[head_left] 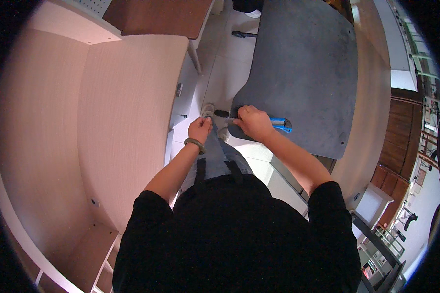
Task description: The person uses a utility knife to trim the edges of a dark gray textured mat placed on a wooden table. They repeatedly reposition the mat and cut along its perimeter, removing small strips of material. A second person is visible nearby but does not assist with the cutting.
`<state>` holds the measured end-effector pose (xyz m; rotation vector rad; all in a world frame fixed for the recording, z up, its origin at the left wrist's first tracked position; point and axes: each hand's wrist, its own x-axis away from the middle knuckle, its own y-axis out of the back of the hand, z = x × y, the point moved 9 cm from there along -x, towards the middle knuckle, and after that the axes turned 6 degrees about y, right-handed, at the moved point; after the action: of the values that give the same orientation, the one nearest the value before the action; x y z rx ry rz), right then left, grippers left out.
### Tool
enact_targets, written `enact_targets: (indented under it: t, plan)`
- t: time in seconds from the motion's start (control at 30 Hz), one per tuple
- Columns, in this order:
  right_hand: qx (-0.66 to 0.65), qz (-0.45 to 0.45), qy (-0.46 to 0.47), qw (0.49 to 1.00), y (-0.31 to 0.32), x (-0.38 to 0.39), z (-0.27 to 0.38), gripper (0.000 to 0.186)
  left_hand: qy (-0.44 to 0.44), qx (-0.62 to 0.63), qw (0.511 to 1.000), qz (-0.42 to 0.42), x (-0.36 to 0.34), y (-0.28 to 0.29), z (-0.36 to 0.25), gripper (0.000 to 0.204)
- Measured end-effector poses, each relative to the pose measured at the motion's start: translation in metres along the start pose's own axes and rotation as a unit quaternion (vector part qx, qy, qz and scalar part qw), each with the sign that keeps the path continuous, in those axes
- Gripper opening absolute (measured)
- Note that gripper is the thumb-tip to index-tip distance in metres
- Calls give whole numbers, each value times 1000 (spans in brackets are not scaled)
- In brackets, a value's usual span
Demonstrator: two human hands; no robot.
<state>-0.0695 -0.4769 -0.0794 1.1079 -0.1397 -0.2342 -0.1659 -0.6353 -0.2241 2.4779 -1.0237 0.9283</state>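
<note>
My right hand [253, 122] is closed around a utility knife [280, 122] at the near left corner of the grey desktop [303, 73]. The knife's blue and black handle end sticks out to the right of my fist. A thin, pale strip, perhaps the blade, shows on the left side. A short gap to the left, my left hand [200, 129] is held above the floor with thumb and fingers pinched together. Whatever those fingertips hold, if anything, is too small to make out. A dark bracelet [195, 144] circles the left wrist.
Left of me stands a light wood cabinet [127, 93] with tall panels, and a brown-topped desk [156, 19] lies beyond it. A wooden ledge [371, 97] borders the grey desktop's right side. Another person's shoe [253, 14] shows at the far end of the aisle.
</note>
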Motion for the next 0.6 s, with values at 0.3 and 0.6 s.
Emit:
enact_targets:
  t: [0.3, 0.6]
  plan:
    - [70, -73, -86, 991, 38, -9, -39, 26, -14, -25, 1000, 2, 1, -33, -23, 28]
    - [46, -15, -36, 998, 31, 0, -17, 25, 6, -6, 1000, -4, 5, -33, -32, 30]
